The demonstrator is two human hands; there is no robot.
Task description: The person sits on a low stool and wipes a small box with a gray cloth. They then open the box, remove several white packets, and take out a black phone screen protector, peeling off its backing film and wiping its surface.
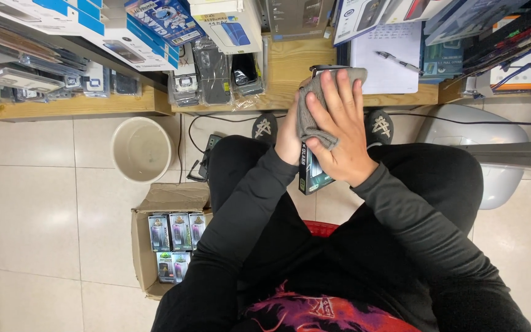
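Pale floor tiles (38, 203) spread beneath us, and a low wooden shelf (69, 106) ran along the top of the view, crowded with boxed and bagged phone accessories. We sat with our legs in black trousers, our shoes just under the shelf edge. Our right hand (339, 132) lay flat with fingers spread, pressing a grey cloth (310, 110) against a slim dark retail box (312, 175) that we held up in front of us, above our knees. Our left hand (289, 138) was mostly hidden behind the cloth and box; it seemed wrapped around the box's far side, though we could not tell exactly how the fingers closed. To our left on the floor stood a white bucket (141, 147), and nearer us an open cardboard carton (145, 246) held rows of similar small boxes. A notepad (388, 58) with a pen (397, 60) rested on the shelf.
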